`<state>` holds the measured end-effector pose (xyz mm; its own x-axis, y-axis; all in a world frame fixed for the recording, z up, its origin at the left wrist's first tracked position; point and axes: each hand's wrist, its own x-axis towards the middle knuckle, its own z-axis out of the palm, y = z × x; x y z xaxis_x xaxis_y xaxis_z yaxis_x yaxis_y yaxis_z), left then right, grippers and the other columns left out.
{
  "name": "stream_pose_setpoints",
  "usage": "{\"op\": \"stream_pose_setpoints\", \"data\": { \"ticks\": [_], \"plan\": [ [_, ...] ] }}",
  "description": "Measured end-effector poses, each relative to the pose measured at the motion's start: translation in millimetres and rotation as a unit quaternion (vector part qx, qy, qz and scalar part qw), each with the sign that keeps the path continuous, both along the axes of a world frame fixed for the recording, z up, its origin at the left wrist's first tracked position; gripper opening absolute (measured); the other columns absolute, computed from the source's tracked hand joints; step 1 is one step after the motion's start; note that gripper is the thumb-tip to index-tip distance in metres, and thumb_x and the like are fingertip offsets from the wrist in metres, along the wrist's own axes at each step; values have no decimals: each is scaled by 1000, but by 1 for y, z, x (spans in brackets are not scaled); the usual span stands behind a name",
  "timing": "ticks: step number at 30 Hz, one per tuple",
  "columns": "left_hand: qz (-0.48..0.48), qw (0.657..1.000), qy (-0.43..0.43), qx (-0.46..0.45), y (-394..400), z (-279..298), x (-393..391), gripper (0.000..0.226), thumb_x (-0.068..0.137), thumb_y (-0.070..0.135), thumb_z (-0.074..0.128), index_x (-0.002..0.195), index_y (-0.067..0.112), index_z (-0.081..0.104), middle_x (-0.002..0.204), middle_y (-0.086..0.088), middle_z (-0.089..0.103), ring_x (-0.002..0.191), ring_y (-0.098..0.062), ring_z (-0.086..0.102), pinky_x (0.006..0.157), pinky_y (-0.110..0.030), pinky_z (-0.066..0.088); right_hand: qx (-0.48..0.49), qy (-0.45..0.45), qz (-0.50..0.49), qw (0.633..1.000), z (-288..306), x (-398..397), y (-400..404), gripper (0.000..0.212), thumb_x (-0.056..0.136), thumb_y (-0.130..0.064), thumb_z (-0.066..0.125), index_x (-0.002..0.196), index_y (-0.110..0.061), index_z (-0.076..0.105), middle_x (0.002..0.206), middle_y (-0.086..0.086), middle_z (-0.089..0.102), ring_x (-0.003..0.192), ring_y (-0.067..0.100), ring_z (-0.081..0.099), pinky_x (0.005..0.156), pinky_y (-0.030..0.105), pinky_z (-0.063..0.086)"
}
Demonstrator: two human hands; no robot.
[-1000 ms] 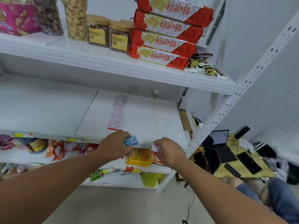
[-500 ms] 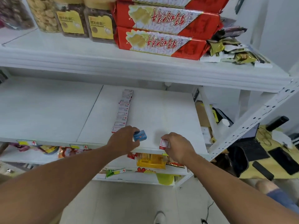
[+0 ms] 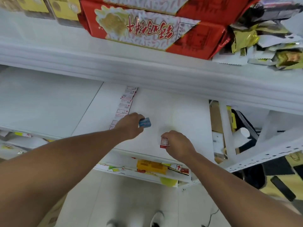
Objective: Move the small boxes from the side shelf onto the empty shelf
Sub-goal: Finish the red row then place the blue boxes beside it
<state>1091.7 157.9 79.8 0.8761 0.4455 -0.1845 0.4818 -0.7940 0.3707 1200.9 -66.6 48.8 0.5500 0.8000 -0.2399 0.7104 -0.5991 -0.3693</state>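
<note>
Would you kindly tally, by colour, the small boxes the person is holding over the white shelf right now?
Blue: 1, the blue box gripped by the left hand.
Red and white: 1, the red-and-white box pinched by the right hand.
Total: 2 small boxes in hand, both above the white shelf.

One small blue box (image 3: 145, 122) in the left hand (image 3: 129, 126), one small red-and-white box (image 3: 164, 142) in the right hand (image 3: 177, 144); two hands.
</note>
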Motion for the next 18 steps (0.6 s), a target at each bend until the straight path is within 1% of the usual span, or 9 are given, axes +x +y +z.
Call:
{"op": "stream_pose_setpoints", "data": {
  "ticks": [2, 4, 8, 12, 15, 18],
  "plan": [
    [-3, 1000, -6, -2, 6, -6, 17, 39, 95, 27, 71, 134, 25, 66, 125, 0, 67, 105, -21, 65, 90, -44, 60, -2, 3, -6, 1000, -2, 0, 1, 53, 91, -7, 66, 139, -30, 64, 127, -2, 63, 119, 24, 60, 101, 42, 54],
    [-16, 1000, -7, -3, 12, -13, 33, 38, 95, 26, 71, 133, 25, 67, 124, 0, 70, 104, -22, 66, 90, -46, 60, -1, 5, -15, 1000, -5, 1, 3, 55, 91, -7, 66, 141, -29, 64, 126, -2, 64, 119, 24, 61, 101, 41, 54],
    [-70, 997, 8, 10, 23, -39, 59, 42, 97, 26, 69, 138, 24, 66, 126, -1, 70, 107, -25, 65, 91, -46, 59, 2, 1, -42, 999, -16, 4, 8, 56, 90, -7, 67, 142, -27, 65, 124, -2, 64, 118, 24, 62, 100, 39, 55],
    [-71, 997, 8, -9, 32, -72, 70, 45, 97, 22, 67, 141, 29, 65, 127, 0, 69, 105, -24, 62, 86, -42, 58, 15, 0, -61, 998, -30, 2, 17, 54, 87, -3, 67, 137, -25, 68, 122, 1, 66, 115, 26, 63, 97, 38, 55],
    [-45, 998, -1, -43, 30, -88, 68, 56, 97, 16, 65, 150, 32, 55, 139, -2, 64, 117, -25, 60, 95, -45, 58, 24, 1, -76, 997, -38, 0, 23, 52, 87, -2, 69, 133, -26, 70, 120, 0, 66, 113, 25, 63, 94, 38, 55],
    [-46, 997, -5, -56, 20, -90, 58, 80, 93, 6, 65, 162, 32, 37, 156, 2, 51, 132, -27, 52, 100, -49, 56, 20, 2, -78, 997, -43, -6, 25, 51, 87, -4, 70, 132, -27, 71, 120, 0, 67, 111, 25, 63, 93, 37, 55]
  ]
}}
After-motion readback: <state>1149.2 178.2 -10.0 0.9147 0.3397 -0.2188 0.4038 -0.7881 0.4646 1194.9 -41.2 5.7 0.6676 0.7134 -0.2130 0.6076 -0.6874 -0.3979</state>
